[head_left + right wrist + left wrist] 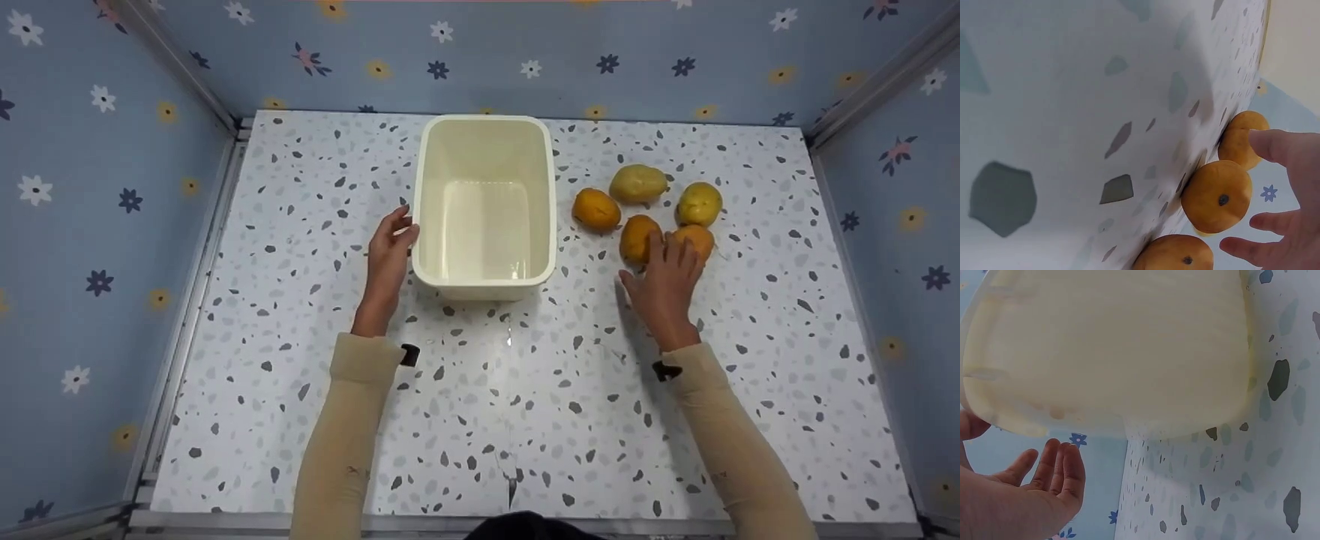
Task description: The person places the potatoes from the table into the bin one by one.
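A cream plastic bin (484, 283) stands at the middle of the table, its inside bare. My left hand (391, 244) is at the bin's left side, thumb tip right at the rim, the other fingers loosely bent; the left wrist view shows these fingers (1057, 467) outside the wall. On the right, my right hand (664, 289) reaches over two orange mangoes, fingers spread. One mango (639, 238) lies under the fingertips; the other mango (697, 241) is partly covered by the fingers. In the right wrist view, the thumb and fingers stand apart beside the mangoes (1216, 197).
Another orange mango (596, 210) lies between the bin and the hand. Behind are a pale yellow mango (639, 184) and a yellow one (700, 204). Flowered blue panels (480, 67) enclose the speckled white table (480, 420) at the back and sides.
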A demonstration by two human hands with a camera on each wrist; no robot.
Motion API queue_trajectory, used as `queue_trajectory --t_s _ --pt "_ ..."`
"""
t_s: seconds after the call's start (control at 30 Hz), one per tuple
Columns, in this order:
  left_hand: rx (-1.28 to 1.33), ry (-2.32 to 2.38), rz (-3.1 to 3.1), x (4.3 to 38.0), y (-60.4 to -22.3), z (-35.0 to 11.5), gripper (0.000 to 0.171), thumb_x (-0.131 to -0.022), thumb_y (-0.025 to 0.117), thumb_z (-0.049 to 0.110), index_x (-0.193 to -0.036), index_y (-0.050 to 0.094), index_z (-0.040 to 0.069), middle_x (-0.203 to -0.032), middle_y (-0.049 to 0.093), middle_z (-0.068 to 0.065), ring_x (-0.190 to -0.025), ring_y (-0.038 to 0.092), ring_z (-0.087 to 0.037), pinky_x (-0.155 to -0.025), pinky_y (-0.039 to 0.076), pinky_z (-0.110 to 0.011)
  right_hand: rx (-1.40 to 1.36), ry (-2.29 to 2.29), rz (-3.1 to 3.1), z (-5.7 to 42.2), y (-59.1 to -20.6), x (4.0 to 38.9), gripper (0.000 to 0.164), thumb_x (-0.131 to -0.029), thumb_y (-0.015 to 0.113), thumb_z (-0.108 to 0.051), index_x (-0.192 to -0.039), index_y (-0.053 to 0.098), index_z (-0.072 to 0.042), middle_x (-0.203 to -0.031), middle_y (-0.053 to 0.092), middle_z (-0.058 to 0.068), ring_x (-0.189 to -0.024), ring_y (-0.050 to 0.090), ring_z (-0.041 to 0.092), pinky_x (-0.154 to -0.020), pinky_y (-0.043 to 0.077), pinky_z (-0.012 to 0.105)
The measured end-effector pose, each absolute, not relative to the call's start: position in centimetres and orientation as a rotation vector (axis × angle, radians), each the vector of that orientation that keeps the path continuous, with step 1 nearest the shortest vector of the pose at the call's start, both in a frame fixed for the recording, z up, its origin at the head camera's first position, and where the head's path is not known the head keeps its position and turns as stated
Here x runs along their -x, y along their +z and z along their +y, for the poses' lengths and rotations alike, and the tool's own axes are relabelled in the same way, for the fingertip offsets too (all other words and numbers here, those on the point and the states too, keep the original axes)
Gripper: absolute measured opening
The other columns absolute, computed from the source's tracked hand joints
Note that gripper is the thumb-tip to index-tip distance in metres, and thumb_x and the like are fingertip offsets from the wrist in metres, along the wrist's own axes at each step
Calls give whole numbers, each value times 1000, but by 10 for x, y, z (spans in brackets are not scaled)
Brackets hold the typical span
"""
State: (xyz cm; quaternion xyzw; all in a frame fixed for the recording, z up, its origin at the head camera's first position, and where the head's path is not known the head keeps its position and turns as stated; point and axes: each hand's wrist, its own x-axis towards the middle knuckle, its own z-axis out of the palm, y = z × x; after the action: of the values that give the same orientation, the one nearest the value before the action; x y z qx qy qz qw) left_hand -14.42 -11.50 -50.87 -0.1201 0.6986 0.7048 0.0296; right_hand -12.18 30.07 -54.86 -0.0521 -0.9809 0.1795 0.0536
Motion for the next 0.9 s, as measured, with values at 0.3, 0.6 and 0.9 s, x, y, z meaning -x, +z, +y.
queue_trajectory --t_s 0.3,0.6,0.9 --pt "341 2193 2164 148 -505 -111 52 -107 54 15 -157 47 2 -143 54 -20 -115 58 -24 -98 51 -32 182 535 -2986 301 -548 127 83 -95 81 -27 -160 37 -2 -160 37 29 -153 17 53 -126 7 65" --pt "355 2172 2178 151 -499 -108 48 -107 54 15 -154 52 3 -138 56 -18 -111 59 -25 -95 51 -30 202 513 -2987 302 -549 133 80 -96 80 -26 -160 39 -3 -156 43 27 -152 19 49 -125 9 63" --pt "366 2138 2191 153 -495 -110 45 -108 52 13 -152 54 2 -133 55 -16 -102 56 -18 -92 50 -28 197 510 -2944 302 -555 136 71 -98 75 -24 -158 43 -2 -149 50 29 -151 22 52 -124 10 64"
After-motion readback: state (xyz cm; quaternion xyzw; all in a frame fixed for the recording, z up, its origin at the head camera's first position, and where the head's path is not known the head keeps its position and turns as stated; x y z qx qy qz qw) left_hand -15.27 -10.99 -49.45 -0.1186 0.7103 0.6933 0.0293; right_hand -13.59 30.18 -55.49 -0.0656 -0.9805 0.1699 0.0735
